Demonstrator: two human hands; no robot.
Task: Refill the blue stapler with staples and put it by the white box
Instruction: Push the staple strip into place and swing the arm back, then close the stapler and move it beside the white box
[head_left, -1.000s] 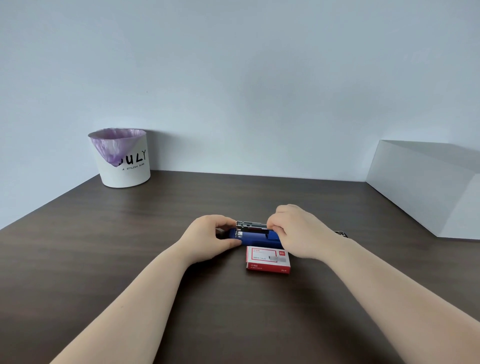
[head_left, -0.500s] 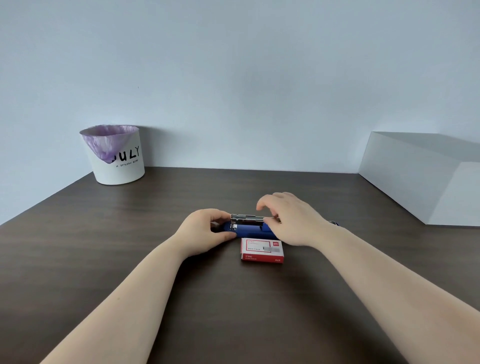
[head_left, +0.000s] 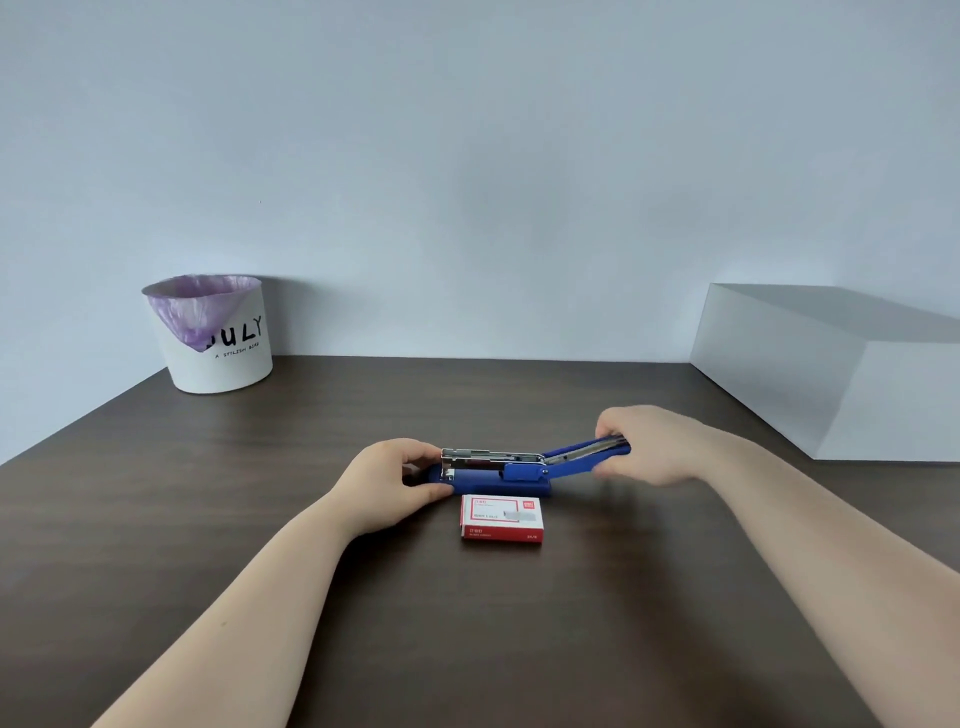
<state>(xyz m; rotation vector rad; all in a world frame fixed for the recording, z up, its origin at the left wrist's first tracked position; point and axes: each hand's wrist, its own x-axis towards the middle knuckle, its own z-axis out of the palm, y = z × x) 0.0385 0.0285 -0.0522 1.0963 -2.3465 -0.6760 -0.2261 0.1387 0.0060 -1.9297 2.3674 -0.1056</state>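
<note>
On the dark wooden table (head_left: 260, 519), near its middle, the blue stapler (head_left: 498, 475) lies lengthwise from left to right, its base flat on the wood. Its blue top cover (head_left: 582, 457) is swung open and back to the right, slanting up a little from the hinge, so that the silver metal staple channel (head_left: 491, 456) lies bare along the top of the base. At the stapler's left end the left hand (head_left: 392, 486) is curled around the front of the base, thumb on the near side and fingers over the far side, pinning it against the table. At the right end the right hand (head_left: 660, 444) is closed on the tip of the raised cover, fingers above and thumb beneath, holding it off the table. Just in front of the stapler, close to its near edge, a red and white staple box (head_left: 501, 518) lies flat and shut with its label upward. Well apart to the right, against the wall, stands the white box (head_left: 841, 374). At the far left corner of the table sits a white bin (head_left: 223, 358) with black lettering, lined with a purple bag (head_left: 200, 312).
</note>
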